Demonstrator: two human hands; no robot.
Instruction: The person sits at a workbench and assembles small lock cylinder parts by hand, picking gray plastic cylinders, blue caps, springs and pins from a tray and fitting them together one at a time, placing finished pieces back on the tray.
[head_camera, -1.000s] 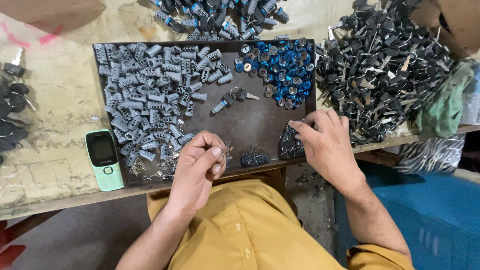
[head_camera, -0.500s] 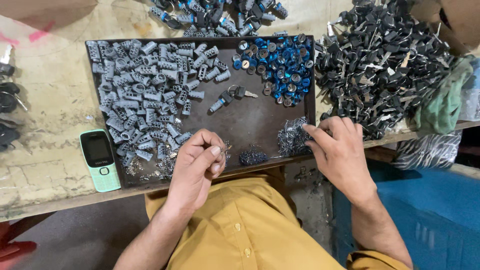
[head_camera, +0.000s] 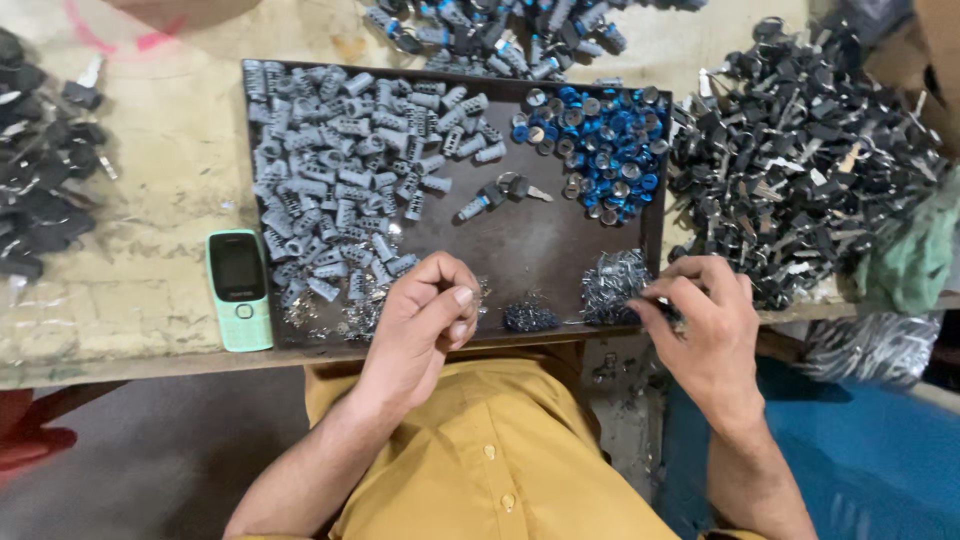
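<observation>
Right hand (head_camera: 700, 320) pinches into the pile of small metal clips (head_camera: 612, 285) just left of it.

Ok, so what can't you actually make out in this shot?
Head view:
- Left hand: curled fingers hide whatever it pinches.
- Right hand: fingertips cover the edge of the small silver parts; any grasp is hidden.
- Black key pile: cut off by the top edge.
- Dark clump: pieces too small to identify.
</observation>
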